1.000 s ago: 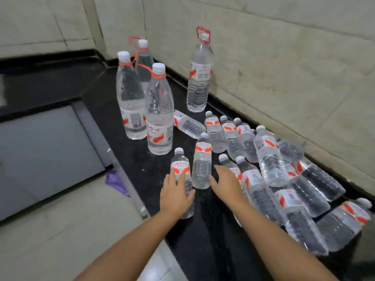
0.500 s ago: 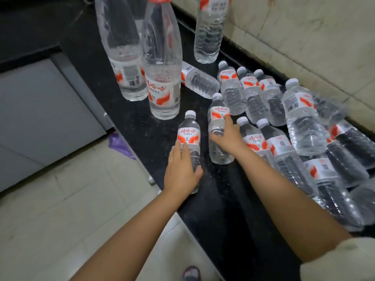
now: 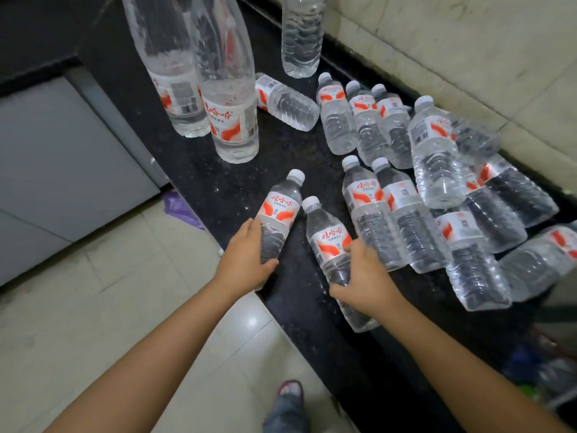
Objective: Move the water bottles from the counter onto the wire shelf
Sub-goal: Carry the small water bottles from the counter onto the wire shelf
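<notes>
Many clear water bottles with red-and-white labels crowd a black counter [image 3: 312,307]. My left hand [image 3: 246,260] grips one small bottle [image 3: 278,214] near the counter's front edge, tilted with its cap pointing away. My right hand [image 3: 365,276] is wrapped around a second small bottle [image 3: 331,242] just to the right, also tilted. Several more small bottles [image 3: 393,220] lie or stand in a heap to the right, up to the wall. No wire shelf is visible.
Two big bottles [image 3: 228,98] stand at the back left, and a third one [image 3: 301,35] by the tiled wall [image 3: 468,51]. Below the counter is a pale tiled floor [image 3: 93,307], a purple scrap [image 3: 181,207] and my foot [image 3: 290,389].
Both hands have closed on their small bottles and pulled them toward me. The right hand's bottle came away from the cluster, and the view tipped further down.
</notes>
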The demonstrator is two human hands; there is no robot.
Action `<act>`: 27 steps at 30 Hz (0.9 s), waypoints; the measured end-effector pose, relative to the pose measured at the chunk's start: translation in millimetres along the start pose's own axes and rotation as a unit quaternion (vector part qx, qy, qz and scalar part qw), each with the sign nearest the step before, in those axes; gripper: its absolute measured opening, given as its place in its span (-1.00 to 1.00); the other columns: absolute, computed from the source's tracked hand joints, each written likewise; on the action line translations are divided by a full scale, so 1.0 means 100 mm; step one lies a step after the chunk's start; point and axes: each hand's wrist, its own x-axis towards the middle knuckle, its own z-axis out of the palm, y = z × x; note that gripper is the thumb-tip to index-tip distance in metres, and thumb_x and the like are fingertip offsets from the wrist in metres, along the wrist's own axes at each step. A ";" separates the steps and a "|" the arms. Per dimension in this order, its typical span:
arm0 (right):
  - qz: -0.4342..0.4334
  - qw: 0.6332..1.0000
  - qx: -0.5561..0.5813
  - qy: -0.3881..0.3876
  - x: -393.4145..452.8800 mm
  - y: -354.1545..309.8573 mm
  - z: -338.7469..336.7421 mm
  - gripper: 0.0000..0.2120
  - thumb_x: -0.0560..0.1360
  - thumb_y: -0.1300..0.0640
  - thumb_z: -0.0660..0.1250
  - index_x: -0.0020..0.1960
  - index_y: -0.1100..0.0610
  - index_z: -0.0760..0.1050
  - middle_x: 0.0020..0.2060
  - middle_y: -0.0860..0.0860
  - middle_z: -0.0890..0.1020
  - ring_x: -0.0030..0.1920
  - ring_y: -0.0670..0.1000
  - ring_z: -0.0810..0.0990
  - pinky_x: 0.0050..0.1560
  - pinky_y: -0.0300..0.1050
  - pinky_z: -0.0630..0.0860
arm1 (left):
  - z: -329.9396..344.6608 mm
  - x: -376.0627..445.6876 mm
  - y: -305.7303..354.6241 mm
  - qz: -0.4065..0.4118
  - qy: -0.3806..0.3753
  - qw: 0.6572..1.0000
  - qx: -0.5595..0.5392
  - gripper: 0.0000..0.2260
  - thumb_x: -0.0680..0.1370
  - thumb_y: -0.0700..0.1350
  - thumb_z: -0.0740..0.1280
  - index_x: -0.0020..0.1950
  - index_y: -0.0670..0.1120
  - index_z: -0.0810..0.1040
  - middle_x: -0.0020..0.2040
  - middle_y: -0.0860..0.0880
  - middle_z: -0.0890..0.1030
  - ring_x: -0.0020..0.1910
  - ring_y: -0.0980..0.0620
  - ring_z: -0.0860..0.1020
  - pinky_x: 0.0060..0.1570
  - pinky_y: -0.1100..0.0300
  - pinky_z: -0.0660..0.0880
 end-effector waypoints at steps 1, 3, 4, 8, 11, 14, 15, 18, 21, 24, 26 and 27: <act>0.005 1.000 -0.007 0.022 0.02 -0.02 0.02 -0.38 0.37 0.09 0.42 0.28 0.19 0.17 0.20 0.15 0.32 0.20 0.13 0.38 0.17 -0.09 0.37 | -0.01 0.01 0.03 -0.017 -0.008 1.000 0.009 -0.24 0.42 -0.08 0.42 0.47 -0.15 0.05 0.41 -0.12 0.28 0.34 -0.12 0.35 0.29 0.02 0.37; 0.020 0.998 -0.029 0.057 0.11 -0.10 0.09 -0.26 0.38 0.01 0.44 0.37 0.20 0.09 0.27 0.17 0.30 0.26 0.14 0.36 0.22 -0.06 0.36 | -0.02 0.10 0.14 -0.070 -0.019 0.997 0.037 -0.16 0.38 -0.05 0.45 0.47 -0.19 0.00 0.38 -0.16 0.31 0.31 -0.17 0.38 0.23 -0.01 0.40; 0.034 0.996 -0.044 0.068 0.15 -0.14 0.12 -0.19 0.38 -0.02 0.43 0.41 0.20 0.03 0.29 0.18 0.29 0.29 0.15 0.36 0.23 -0.02 0.38 | -0.01 0.15 0.22 -0.091 -0.016 0.994 0.057 -0.13 0.38 -0.02 0.46 0.47 -0.20 -0.02 0.38 -0.17 0.30 0.32 -0.18 0.37 0.22 -0.02 0.39; 0.075 0.987 -0.092 0.106 0.24 -0.21 0.23 -0.22 0.37 -0.04 0.42 0.39 0.22 0.08 0.28 0.16 0.34 0.29 0.14 0.38 0.19 -0.01 0.43 | 0.14 0.29 0.43 -0.140 0.036 0.981 0.132 -0.15 0.43 0.02 0.41 0.46 -0.26 -0.07 0.38 -0.22 0.25 0.34 -0.18 0.31 0.24 -0.02 0.35; 0.083 0.985 -0.076 0.129 0.23 -0.20 0.23 -0.33 0.37 -0.03 0.42 0.30 0.20 0.17 0.25 0.14 0.35 0.27 0.11 0.37 0.19 -0.06 0.42 | 0.23 0.30 0.42 -0.130 0.090 0.972 0.175 -0.26 0.45 0.03 0.37 0.42 -0.25 0.03 0.31 -0.21 0.31 0.27 -0.16 0.36 0.15 0.01 0.40; 0.085 0.986 -0.060 0.129 0.24 -0.18 0.21 -0.33 0.36 -0.03 0.43 0.30 0.20 0.19 0.26 0.13 0.34 0.29 0.10 0.35 0.21 -0.06 0.40 | 0.22 0.32 0.38 -0.134 0.107 0.977 0.124 -0.39 0.43 -0.01 0.38 0.33 -0.20 0.17 0.26 -0.20 0.36 0.23 -0.17 0.38 0.13 0.00 0.40; 0.087 0.987 -0.047 0.129 0.24 -0.17 0.19 -0.34 0.36 -0.03 0.44 0.30 0.19 0.20 0.27 0.13 0.35 0.29 0.10 0.35 0.23 -0.06 0.39 | 0.20 0.31 0.38 -0.136 0.108 0.979 0.104 -0.42 0.42 -0.03 0.39 0.31 -0.19 0.19 0.25 -0.21 0.36 0.22 -0.17 0.38 0.14 0.00 0.40; 0.091 0.987 -0.009 0.133 0.19 -0.15 0.11 -0.32 0.34 -0.04 0.46 0.29 0.19 0.22 0.28 0.11 0.35 0.31 0.09 0.34 0.25 -0.06 0.37 | 0.15 0.24 0.37 -0.120 0.108 0.983 0.090 -0.42 0.40 -0.04 0.41 0.30 -0.14 0.20 0.24 -0.19 0.36 0.22 -0.18 0.39 0.15 0.00 0.39; 0.083 0.983 0.009 0.161 0.07 -0.12 0.03 -0.31 0.34 -0.05 0.46 0.30 0.19 0.21 0.29 0.10 0.35 0.32 0.08 0.33 0.29 -0.09 0.33 | 0.12 0.10 0.40 -0.097 0.123 0.985 0.078 -0.39 0.39 -0.03 0.42 0.32 -0.11 0.19 0.24 -0.17 0.35 0.22 -0.17 0.37 0.15 0.00 0.38; 0.066 0.977 0.034 0.199 -0.05 -0.17 -0.14 -0.27 0.35 -0.05 0.45 0.35 0.19 0.16 0.32 0.10 0.31 0.34 0.09 0.30 0.30 -0.08 0.32 | 0.03 -0.04 0.50 -0.077 0.174 0.981 0.048 -0.38 0.38 -0.08 0.41 0.35 -0.15 0.20 0.23 -0.19 0.35 0.20 -0.20 0.36 0.12 -0.02 0.38; 0.052 0.970 0.057 0.232 -0.15 -0.24 -0.33 -0.24 0.36 -0.04 0.45 0.37 0.19 0.13 0.33 0.11 0.29 0.35 0.10 0.28 0.28 -0.06 0.34 | -0.08 -0.11 0.63 -0.050 0.218 0.974 0.027 -0.38 0.38 -0.10 0.40 0.35 -0.19 0.22 0.20 -0.23 0.36 0.17 -0.24 0.36 0.08 -0.04 0.38; 0.044 0.965 0.065 0.252 -0.20 -0.28 -0.44 -0.24 0.35 -0.04 0.46 0.37 0.19 0.14 0.32 0.11 0.29 0.34 0.10 0.28 0.26 -0.05 0.34 | -0.15 -0.14 0.71 -0.033 0.238 0.971 0.017 -0.37 0.37 -0.10 0.41 0.35 -0.20 0.24 0.19 -0.24 0.37 0.17 -0.25 0.36 0.07 -0.05 0.37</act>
